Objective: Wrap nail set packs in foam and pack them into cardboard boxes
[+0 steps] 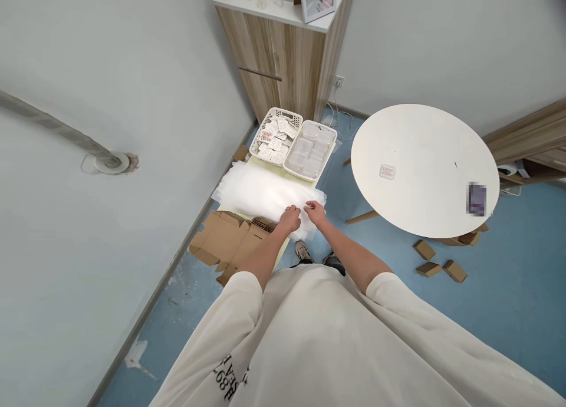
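Note:
A thick stack of translucent white plastic sheets [260, 189] lies across a narrow pale-yellow surface in front of me. At its near right edge, my left hand [290, 218] rests with fingers curled in on a sheet. Just to the right, my right hand [315, 212] has its thumb and fingers pinched at the sheet's edge. The two hands are close together but apart. Flattened brown cardboard boxes [230, 239] lie left of my left forearm. Whether the plastic pieces are bags or single sheets I cannot tell.
Beyond the stack stand a white basket of printed cards [276, 137] and a white basket of clear plastic boxes [309, 150]. A round white table [424, 165] on the right bears a small clear case [387, 171]. Small cardboard boxes [428, 269] lie on the blue floor.

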Tool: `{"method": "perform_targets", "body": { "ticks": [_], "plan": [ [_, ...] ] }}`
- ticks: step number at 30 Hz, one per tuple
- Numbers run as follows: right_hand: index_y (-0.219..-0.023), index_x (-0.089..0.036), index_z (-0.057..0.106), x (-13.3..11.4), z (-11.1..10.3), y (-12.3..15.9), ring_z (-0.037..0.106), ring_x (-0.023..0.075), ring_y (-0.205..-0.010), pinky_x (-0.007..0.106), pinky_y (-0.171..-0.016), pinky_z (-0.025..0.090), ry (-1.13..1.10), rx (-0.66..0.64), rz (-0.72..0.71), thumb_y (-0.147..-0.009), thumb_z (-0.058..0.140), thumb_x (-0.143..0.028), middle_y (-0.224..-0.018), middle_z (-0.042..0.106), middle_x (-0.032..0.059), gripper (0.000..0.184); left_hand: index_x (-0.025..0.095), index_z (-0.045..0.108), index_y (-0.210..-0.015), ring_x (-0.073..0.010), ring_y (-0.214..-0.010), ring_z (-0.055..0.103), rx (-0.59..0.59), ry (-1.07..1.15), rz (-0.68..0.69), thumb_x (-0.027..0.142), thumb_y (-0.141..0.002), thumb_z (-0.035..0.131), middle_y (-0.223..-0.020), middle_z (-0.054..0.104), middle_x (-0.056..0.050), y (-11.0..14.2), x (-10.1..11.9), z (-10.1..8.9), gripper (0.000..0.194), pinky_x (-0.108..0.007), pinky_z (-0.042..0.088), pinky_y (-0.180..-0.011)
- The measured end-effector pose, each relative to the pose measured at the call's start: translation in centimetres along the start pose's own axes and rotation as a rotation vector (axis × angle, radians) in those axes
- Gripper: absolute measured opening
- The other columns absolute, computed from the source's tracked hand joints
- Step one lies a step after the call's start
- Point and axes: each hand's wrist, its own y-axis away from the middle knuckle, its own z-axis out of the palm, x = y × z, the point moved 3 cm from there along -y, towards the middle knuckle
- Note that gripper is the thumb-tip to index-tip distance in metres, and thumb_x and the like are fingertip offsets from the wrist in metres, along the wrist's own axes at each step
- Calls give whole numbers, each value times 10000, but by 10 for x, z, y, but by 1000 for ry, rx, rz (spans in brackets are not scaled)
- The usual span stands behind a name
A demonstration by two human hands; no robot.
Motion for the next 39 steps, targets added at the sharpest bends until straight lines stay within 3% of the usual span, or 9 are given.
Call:
{"method": "perform_targets", "body": {
  "ticks": [4,10,15,19,24,31,39],
  "plan": [
    [-1052,-211,709,-8,-3,0,641,201,-913,372,-910,518,144,45,-179,-795,594,-280,-1079,710,58,290,209,558,-1260,-299,-1267,495,25,2,6,214,-942,511,-1354,524,-117,0,0,0,321,-394,469,-985],
    [-985,-210,726,-29,-17,3,644,189,-871,359,-931,508,221,70,-337,-854,473,-175,-1065,700,68,287,188,571,-1238,-274,-1184,544,248,14,-6,182,-967,449,-1278,562,-126,5,1,-6,298,-393,454,-979],
    [-1196,-178,695,-39,-47,3,634,217,-1013,352,-961,502,275,150,-360,-820,418,-105,-1234,634,105,473,189,550,-1285,-278,-1200,531,332,23,34,188,-962,463,-1333,537,-127,8,12,-15,335,-392,452,-980],
    [-1261,-178,669,-40,-84,3,614,235,-1098,353,-989,492,288,214,-352,-821,404,-117,-1284,620,100,517,189,524,-1340,-283,-1227,518,328,28,109,188,-959,455,-1389,509,-129,4,32,-17,387,-398,454,-983],
    [-1231,-187,685,-30,-146,4,613,248,-1104,372,-998,493,214,314,-295,-833,403,-157,-1262,647,91,489,209,484,-1397,-283,-1270,503,254,27,212,191,-957,451,-1451,474,-122,-8,77,-14,442,-401,447,-1009],
    [-1248,-197,681,1,-237,-3,623,245,-1080,397,-966,516,68,424,-217,-807,438,-201,-1303,641,86,503,181,449,-1444,-301,-1285,496,194,-10,342,207,-959,430,-1485,461,-140,-38,157,-7,487,-419,452,-1011],
    [-1281,-197,669,48,-349,-48,563,254,-1249,402,-1079,466,-47,470,-153,-805,463,-216,-1362,616,94,519,201,354,-1530,-331,-1427,398,102,-51,331,229,-966,409,-1603,357,-146,-98,257,17,567,-458,402,-1099]
  ]
}}
